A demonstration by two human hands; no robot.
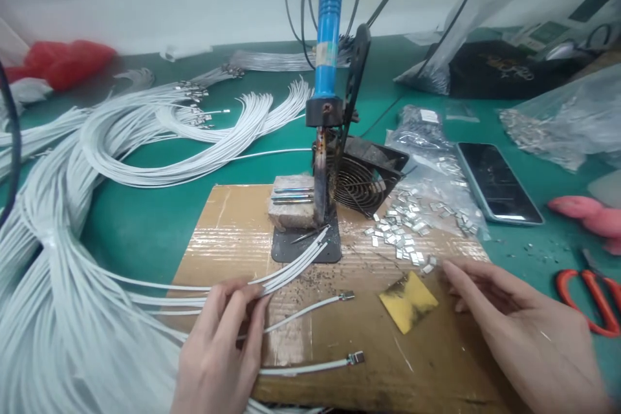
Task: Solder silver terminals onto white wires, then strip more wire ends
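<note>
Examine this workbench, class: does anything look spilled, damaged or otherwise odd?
Yes: the yellow pad is smudged black, and dark specks litter the cardboard near the soldering iron, so both look dirty. Small metal pieces lie loosely scattered near the right hand, as if spilled.

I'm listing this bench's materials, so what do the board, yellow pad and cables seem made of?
The board looks like corrugated cardboard: brown, ridged, glossy under glare. The yellow pad could be sponge: matte, darkly stained, grain unclear. The cables look smooth and whitish outside, probably plastic or silicone, since they curve evenly; which, I can't tell.
</note>
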